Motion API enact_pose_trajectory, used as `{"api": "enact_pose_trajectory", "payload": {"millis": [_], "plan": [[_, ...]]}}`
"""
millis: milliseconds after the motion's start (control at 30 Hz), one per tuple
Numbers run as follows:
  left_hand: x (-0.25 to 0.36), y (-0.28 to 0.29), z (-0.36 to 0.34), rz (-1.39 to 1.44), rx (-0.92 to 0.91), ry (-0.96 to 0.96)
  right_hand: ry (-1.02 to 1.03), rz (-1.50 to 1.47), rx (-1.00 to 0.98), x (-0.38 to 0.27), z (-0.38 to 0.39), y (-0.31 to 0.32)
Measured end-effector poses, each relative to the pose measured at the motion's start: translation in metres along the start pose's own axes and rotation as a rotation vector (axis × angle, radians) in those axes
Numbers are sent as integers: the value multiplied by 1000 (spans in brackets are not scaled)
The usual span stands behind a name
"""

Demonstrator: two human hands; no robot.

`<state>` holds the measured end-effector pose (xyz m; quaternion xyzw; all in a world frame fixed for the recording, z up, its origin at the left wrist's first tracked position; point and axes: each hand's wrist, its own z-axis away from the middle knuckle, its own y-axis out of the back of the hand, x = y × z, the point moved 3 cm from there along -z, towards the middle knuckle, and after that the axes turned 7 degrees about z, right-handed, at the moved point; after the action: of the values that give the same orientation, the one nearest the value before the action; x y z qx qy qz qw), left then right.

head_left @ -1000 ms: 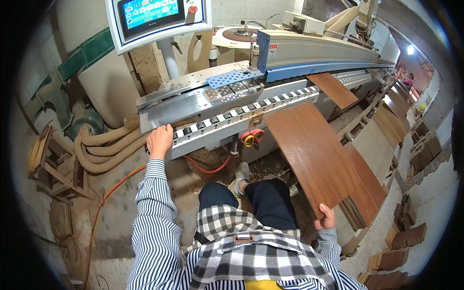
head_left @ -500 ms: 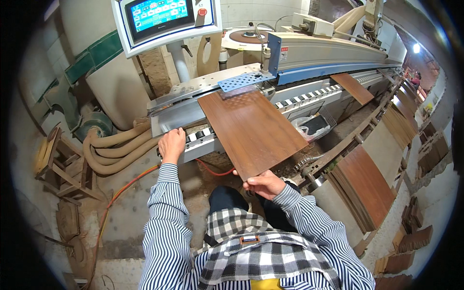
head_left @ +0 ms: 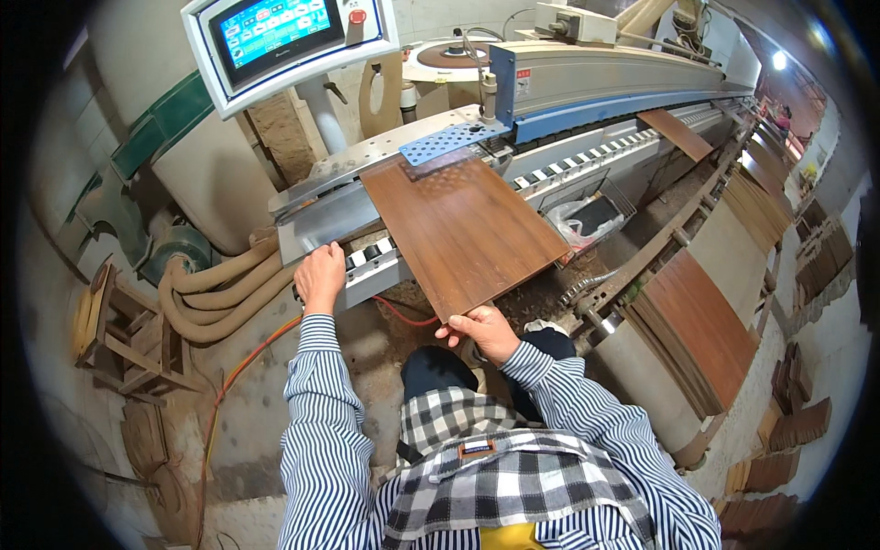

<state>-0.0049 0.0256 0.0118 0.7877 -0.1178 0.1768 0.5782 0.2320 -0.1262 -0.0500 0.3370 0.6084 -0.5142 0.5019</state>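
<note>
Head view showed the right hand gripping the near edge of a brown wood-grain panel, its fingers curled over that edge and pinching it with the thumb underneath. The panel lay flat on the infeed of a long edge-banding machine, its far corner tucked just under a blue perforated plate, its near end hanging past the machine's roller track. The left hand rested on the grey rail beside the track, fingers pressed together and flat, holding nothing.

Only one hand steadied the overhanging end, so the panel could have tipped or swung askew against the guide and entered crooked. The left hand sat close to the rollers, where a sleeve or fingertip might have been drawn in. A stack of similar panels stood to the right, and a control screen hung above.
</note>
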Motion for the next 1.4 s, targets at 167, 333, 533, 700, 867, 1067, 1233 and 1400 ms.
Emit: {"api": "enact_pose_trajectory", "payload": {"millis": [167, 333, 533, 700, 867, 1067, 1233, 1400], "plan": [[1, 0, 1, -2, 6, -3, 15, 20, 82, 1, 3, 1], [3, 2, 2, 2, 19, -9, 52, 68, 154, 3, 6, 16], [4, 2, 2, -7, 8, 0, 96, 123, 287, -6, 12, 38], [2, 0, 0, -17, 19, -11, 111, 118, 285, -10, 12, 43], [-1, -2, -1, -24, 25, -23, 88, 106, 270, -9, 11, 43], [2, 1, 1, -29, 29, -7, 111, 111, 347, -14, 16, 63], [2, 1, 3, -30, 52, -3, 174, 125, 445, -23, 19, 98], [5, -5, -3, -69, 14, -2, 174, 109, 639, -26, 33, 137]]}}
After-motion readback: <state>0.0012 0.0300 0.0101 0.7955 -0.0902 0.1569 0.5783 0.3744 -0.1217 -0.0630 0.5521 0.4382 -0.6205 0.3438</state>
